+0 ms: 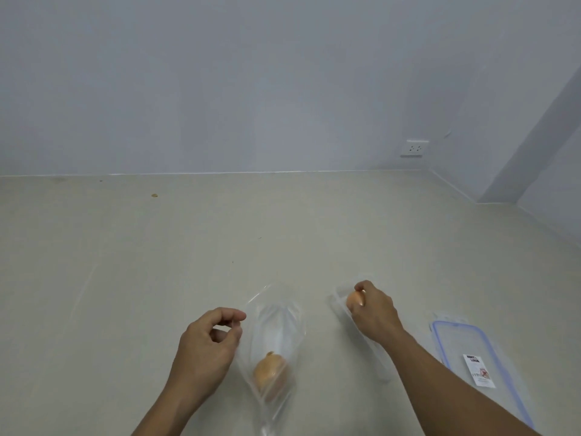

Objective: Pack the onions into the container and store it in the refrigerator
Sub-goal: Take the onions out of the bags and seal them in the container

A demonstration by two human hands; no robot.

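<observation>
**Count of things on the counter**

Two onions: one [354,299] far right, one [269,371] near centre. One clear plastic bag [276,325]. One clear container [341,305]. One blue-rimmed lid [481,360], right. One wall socket [414,148], far right. Two hands.

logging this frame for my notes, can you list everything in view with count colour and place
onion in bag: one, golden brown, low in the clear bag near the bottom centre
onion in hand: one, orange-brown, held over the container
plastic bag: one, clear, on the counter, centre
container: one, clear, mostly hidden under the right hand
lid: one, clear with blue rim and a white label, right of the container
counter: one, beige
wall socket: one, white, on the back wall, right
left hand: fingers pinching the bag's edge
right hand: fingers around the onion
</observation>
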